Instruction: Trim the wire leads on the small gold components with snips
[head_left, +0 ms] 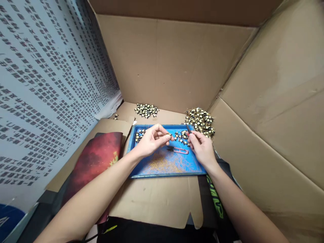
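Observation:
My left hand [151, 140] hovers over a blue tray [194, 168] and pinches one small gold-and-black component [168, 135] between thumb and fingers. My right hand [201, 146] is at the tray's right side, closed around a slim dark tool [188, 128] whose tip sticks up past the fingers. Pink thread snips [179, 150] lie on the tray between the two hands. Several more small components [182, 136] sit on the tray by my right hand. Fine golden wire clippings [164, 165] are scattered over the tray's near half.
Two heaps of the same components lie behind the tray, one at the back [146, 110] and a larger one to the right [200, 120]. Cardboard walls [265, 111] enclose the space. A printed sheet [45, 87] hangs at left; a red booklet [97, 158] lies left of the tray.

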A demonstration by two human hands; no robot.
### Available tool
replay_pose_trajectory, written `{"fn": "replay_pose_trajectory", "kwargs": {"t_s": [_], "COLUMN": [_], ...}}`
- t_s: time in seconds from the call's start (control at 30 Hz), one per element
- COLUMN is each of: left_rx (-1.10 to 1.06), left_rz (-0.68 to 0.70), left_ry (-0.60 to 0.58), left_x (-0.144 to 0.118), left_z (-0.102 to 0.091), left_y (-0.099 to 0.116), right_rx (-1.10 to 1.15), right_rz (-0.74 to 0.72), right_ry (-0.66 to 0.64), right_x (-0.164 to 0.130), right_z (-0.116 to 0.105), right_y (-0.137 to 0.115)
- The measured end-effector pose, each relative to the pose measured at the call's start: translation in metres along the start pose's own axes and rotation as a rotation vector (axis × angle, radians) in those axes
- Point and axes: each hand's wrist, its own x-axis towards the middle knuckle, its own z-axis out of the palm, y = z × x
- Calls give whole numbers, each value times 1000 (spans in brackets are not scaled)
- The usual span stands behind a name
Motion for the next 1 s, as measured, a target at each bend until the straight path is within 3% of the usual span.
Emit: {"fn": "replay_pose_trajectory", "kwargs": {"t_s": [0.17,0.5,1.0], "left_rx": [129,559,624], "left_rz": [0,24,-17], "left_ry": [-13,-24,-5], "left_x": [2,0,-1], "left_z": [0,-2,-1], "left_y": [-8,-8,-8], "right_rx": [-131,-297,-308], "right_rz": [-167,-339,-389], "right_ry": [-141,-199,-152], "right_x": [-8,-12,-14], "right_z": [7,5,6], "right_y": [-5,-12,-13]}}
